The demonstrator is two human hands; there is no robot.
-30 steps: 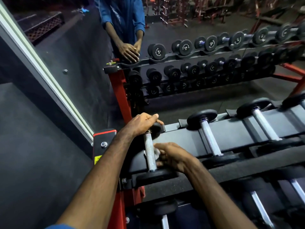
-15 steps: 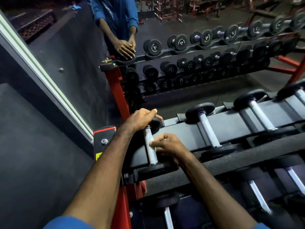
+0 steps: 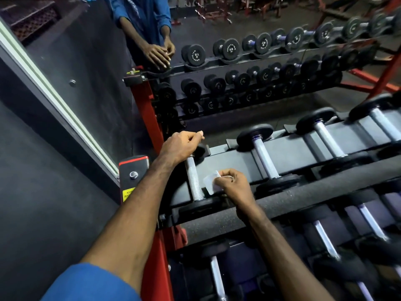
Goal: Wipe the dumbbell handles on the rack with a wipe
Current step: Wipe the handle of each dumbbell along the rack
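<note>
The left hand (image 3: 180, 146) grips the dumbbell (image 3: 194, 181) at its far end; the right hand (image 3: 233, 184) pinches a thin, limp wipe (image 3: 210, 181) just beside its stiff, rough-textured handle, probably heavy enough to stay put.

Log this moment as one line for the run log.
left hand: on dumbbell end | right hand: holds wipe beside handle | wipe: off handle | rack: top row

Wipe (image 3: 210, 181) lies just right of the leftmost dumbbell handle (image 3: 193, 180).
</note>
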